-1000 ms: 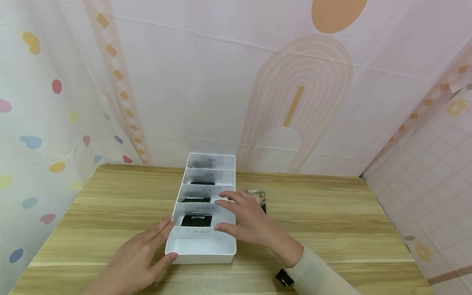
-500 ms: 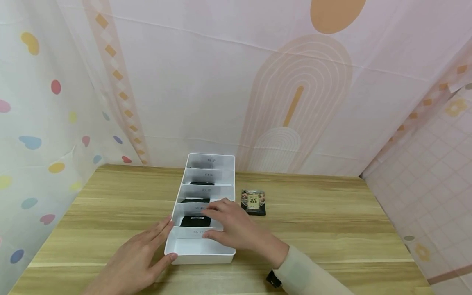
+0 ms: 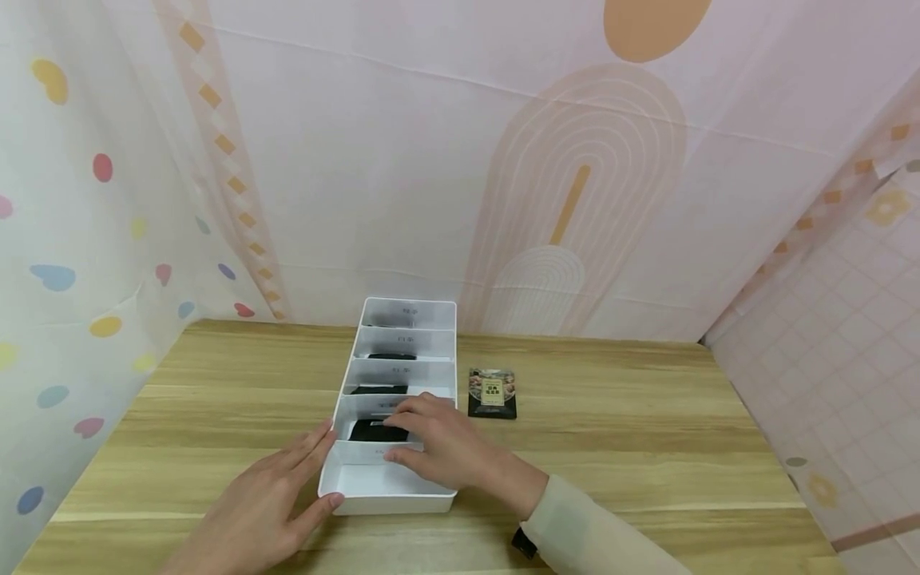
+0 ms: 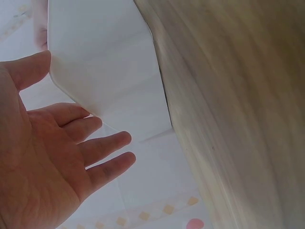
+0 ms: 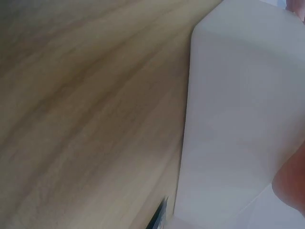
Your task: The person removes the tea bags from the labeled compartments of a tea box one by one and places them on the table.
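Observation:
A long white divided box [image 3: 395, 505] stands on the wooden table, with printed labels on its dividers. My left hand [image 3: 266, 495] rests against its near left side, fingers extended; in the left wrist view, the thumb and fingertips meet the rim of the white wall [image 4: 105, 67]. My right hand [image 3: 449, 447] reaches over the right rim, its fingers at the right part of a dark tea packet [image 3: 370, 431] in the second compartment from the front. Its thumb is apart from the fingers, over the front compartment. The fingers hide part of that packet.
Dark packets also stand in compartments farther back, one of them [image 3: 381, 390] just behind. A printed tea packet [image 3: 492, 394] lies flat on the table right of the box. Patterned cloth [image 3: 359, 160] hangs behind the table [image 3: 611, 447].
My right hand has moved left and down from beside the box into the second compartment, uncovering the packet on the table. My left hand has stayed at the box's side.

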`<state>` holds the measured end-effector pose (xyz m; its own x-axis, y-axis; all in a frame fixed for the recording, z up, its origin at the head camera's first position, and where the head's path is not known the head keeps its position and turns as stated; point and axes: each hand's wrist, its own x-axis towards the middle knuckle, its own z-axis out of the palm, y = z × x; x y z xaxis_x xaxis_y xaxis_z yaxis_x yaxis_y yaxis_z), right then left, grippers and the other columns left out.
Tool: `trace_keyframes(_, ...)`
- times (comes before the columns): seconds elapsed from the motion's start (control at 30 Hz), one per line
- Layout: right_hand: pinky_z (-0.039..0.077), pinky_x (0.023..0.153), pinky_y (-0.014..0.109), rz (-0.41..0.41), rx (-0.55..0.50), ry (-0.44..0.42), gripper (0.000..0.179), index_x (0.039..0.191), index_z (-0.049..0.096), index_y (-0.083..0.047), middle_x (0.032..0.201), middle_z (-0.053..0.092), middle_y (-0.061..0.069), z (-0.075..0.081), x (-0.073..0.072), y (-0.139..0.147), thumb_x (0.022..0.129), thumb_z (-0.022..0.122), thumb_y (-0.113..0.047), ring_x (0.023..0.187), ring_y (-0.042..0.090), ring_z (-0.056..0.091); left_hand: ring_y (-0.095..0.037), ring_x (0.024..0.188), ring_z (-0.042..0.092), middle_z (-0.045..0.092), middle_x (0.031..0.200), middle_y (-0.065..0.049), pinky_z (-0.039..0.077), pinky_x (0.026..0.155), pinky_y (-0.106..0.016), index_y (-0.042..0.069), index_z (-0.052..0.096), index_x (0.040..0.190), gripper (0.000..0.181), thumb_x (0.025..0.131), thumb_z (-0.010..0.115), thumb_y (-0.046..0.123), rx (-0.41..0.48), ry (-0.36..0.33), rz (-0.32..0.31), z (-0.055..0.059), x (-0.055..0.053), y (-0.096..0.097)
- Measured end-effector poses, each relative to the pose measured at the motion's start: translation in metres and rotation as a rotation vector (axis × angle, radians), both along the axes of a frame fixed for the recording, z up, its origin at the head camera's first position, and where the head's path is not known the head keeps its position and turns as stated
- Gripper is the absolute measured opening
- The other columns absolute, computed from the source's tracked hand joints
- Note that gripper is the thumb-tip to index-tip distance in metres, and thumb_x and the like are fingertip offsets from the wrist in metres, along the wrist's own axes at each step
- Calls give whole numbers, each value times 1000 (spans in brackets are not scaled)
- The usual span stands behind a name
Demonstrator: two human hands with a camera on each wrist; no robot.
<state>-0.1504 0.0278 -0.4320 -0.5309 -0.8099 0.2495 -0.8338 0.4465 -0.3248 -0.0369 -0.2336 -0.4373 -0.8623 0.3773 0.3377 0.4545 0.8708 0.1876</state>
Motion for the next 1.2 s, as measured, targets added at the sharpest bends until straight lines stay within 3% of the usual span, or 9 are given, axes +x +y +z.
trace_keyframes(0.2,45,110,28,13,23,26,29,123,77,-15,121,72,-5,-1,-2,-2,104,69,-35,119,10,62,-32,125,65,55,154,-14,58,93,-50,-1,57,148,77,90,80,45,1,12,-3,-2,-1,-1)
trace_keyframes(0.53,48,95,20,53,-10,26,15,110,82,-16,106,77,-7,-1,-3,-3,100,74,-23,103,9,65,-32,125,65,56,153,-14,58,92,-50,-2,57,148,78,89,81,44,7,28,-10,-3,-1,-1)
trace_keyframes(0.83,46,94,16,29,-17,-14,12,108,82,-18,105,76,-10,-3,-2,-3,100,75,-23,101,5,64,-31,124,66,57,151,-15,59,91,-49,-3,58,146,78,89,82,44,12,48,-15,-4,-1,-1)
trace_keyframes(1.2,48,92,17,13,-169,-102,6,100,82,-15,98,77,-8,-5,0,-2,96,79,-18,96,6,65,-32,125,66,57,151,-15,58,92,-49,-2,59,146,75,90,81,44,13,53,-11,-3,1,-1)
